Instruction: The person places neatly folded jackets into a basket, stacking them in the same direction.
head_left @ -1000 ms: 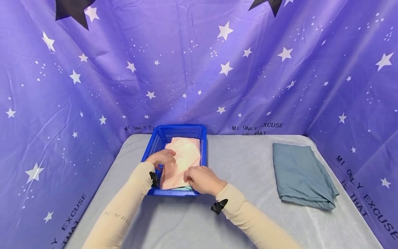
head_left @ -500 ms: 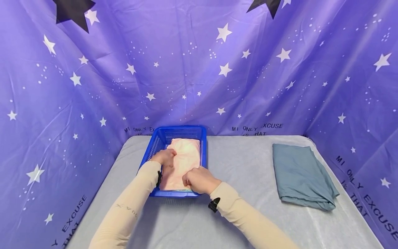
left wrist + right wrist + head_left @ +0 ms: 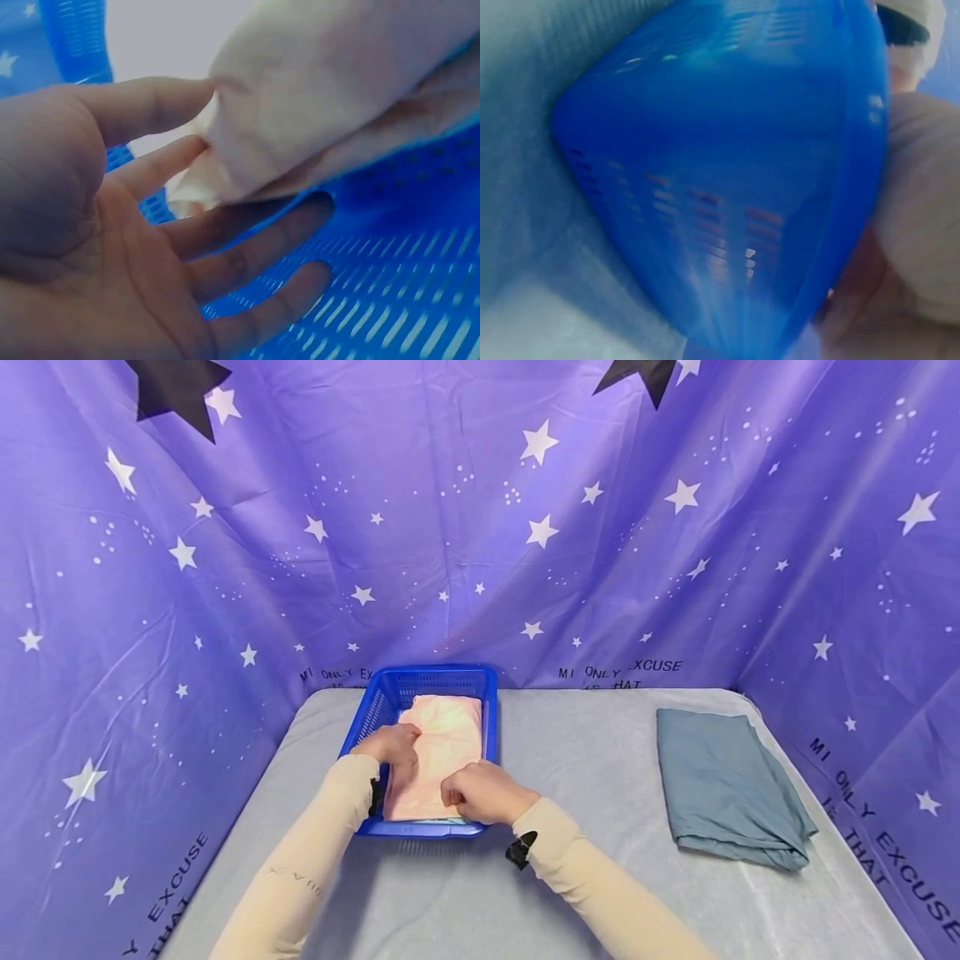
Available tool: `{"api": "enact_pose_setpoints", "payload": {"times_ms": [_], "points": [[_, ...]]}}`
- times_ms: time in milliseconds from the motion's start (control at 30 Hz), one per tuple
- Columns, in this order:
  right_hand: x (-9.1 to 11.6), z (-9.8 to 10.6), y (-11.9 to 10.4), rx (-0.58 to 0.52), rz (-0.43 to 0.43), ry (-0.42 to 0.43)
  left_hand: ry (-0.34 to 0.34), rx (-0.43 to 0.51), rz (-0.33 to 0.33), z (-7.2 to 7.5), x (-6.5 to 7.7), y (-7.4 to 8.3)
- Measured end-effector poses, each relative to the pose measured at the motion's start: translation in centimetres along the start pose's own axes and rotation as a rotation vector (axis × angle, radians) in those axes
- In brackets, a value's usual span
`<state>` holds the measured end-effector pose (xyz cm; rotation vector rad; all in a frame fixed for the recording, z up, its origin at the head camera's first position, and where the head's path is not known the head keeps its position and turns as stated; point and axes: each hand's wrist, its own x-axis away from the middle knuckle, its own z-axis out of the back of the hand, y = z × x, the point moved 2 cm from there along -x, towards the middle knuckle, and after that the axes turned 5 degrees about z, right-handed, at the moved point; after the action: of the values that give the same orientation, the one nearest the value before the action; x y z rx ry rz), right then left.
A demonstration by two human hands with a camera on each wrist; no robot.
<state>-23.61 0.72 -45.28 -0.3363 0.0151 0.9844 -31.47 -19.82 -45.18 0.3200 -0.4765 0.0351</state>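
A folded pink cloth (image 3: 442, 735) lies inside the blue plastic basket (image 3: 491, 718). Along its front edge shows a thin strip of light teal cloth (image 3: 450, 821). My left hand (image 3: 392, 745) reaches over the basket's left wall. In the left wrist view, its thumb and index finger pinch a corner of the pink cloth (image 3: 300, 97), while the other fingers (image 3: 277, 300) extend below it along the slotted wall. My right hand (image 3: 486, 792) bends over the right rim at the front, fingers curled at the pink cloth's near right corner. In the right wrist view, the basket wall (image 3: 727, 150) hides those fingertips.
A folded grey-blue cloth (image 3: 731, 785) lies on the right side of the grey-covered table (image 3: 577, 777). Purple star-printed curtains (image 3: 450, 527) enclose the table at the back and both sides. The basket stands near the back edge, left of the middle.
My left hand has shifted slightly with its fingers closing at the pink cloth's left edge. The pink cloth's front edge now covers more of the teal strip. My right hand stays nearly in place.
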Motion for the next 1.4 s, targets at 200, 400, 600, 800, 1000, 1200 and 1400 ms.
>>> {"api": "enact_pose_setpoints", "payload": {"times_ms": [200,400,600,800,1000,1200,1400], "points": [[2.0,0.9,1.3,-0.151,-0.007,0.205,0.098,0.037,-0.099,2.0,2.0,-1.1],[5.7,2.3,4.0,-0.434,-0.19,0.383,0.278,0.217,-0.208,3.8,5.1,-0.6],[10.3,3.9,6.9,-0.583,-0.351,0.548,0.545,0.62,-0.368,3.3,8.0,2.6],[14.5,4.7,9.3,-0.685,-0.375,0.732,0.61,1.07,-0.541,0.0,8.5,7.0],[18.8,5.4,10.9,-0.769,-0.412,0.914,0.491,1.422,-0.591,-4.7,7.8,12.3],[23.4,6.1,12.0,-0.854,-0.566,1.112,0.348,1.522,-0.582,-9.7,6.9,17.9],[27.1,6.5,12.8,-0.868,-0.824,1.274,0.205,1.481,-0.502,-14.6,5.0,22.2]]}}
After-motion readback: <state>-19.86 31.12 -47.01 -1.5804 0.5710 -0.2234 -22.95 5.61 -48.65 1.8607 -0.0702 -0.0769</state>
